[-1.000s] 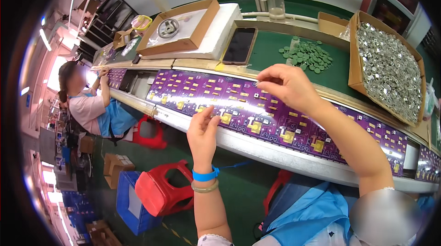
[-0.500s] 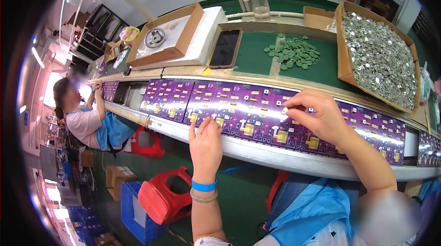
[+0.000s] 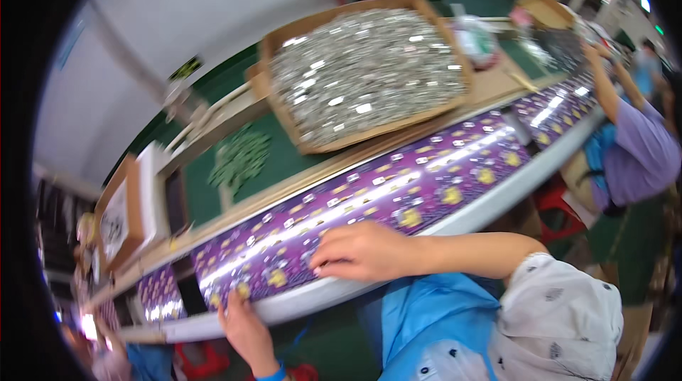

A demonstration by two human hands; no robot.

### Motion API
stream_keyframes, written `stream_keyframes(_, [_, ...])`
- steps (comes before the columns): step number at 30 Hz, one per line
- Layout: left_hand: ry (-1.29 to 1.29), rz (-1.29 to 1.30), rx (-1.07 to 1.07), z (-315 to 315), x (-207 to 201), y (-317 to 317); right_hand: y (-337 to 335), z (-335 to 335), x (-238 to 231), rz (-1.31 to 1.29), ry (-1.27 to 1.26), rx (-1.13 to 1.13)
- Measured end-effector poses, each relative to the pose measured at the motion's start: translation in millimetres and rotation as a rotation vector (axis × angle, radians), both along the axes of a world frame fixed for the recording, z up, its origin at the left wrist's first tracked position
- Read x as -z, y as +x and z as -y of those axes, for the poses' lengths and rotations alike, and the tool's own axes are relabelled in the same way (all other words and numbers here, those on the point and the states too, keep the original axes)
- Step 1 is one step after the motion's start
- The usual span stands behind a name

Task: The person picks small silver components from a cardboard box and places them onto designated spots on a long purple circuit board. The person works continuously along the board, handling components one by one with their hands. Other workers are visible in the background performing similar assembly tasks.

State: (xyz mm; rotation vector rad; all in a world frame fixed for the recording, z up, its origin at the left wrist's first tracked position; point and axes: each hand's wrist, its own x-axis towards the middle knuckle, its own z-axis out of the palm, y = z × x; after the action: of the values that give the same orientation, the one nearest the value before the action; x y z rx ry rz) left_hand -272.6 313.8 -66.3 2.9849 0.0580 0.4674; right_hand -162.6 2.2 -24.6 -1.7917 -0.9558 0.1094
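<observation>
A long purple circuit board panel with gold pads and small white and silver parts lies on the rail in front of me. My left hand rests at its near edge toward the left end, fingertips on the board and fingers partly apart, nothing visible in them. Over the middle of the near edge is my right hand, its fingers curled and pressed together. Motion blur and the fingers hide whatever they may hold. Another purple panel lies farther left on the rail.
Behind the rail stands a cardboard box heaped with small silver metal parts. Green discs lie piled left of it. A co-worker in a purple top reaches over another panel at right. Red stools stand below the rail.
My view has swung to the right, bringing the silver-parts box to the middle. My right hand has come down to the board's near edge from above it, and the small light part it pinched is not discernible.
</observation>
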Motion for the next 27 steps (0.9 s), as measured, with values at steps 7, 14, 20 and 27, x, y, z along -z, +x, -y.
stream_keyframes(7, [-0.023, -0.020, 0.042, 50, -17, 7, -17, 45, 7, -0.075, 0.063, 0.081])
stream_keyframes(14, [-0.018, 0.010, 0.064, 51, -12, 4, -19, 63, 0, -0.143, 0.047, 0.140])
stream_keyframes(20, [-0.015, 0.026, 0.048, 59, -26, 15, -3, 62, -8, -0.167, 0.111, 0.136])
stream_keyframes(27, [-0.438, 0.139, 0.047, 36, -35, 10, 36, -4, -28, -0.380, 0.161, 0.105])
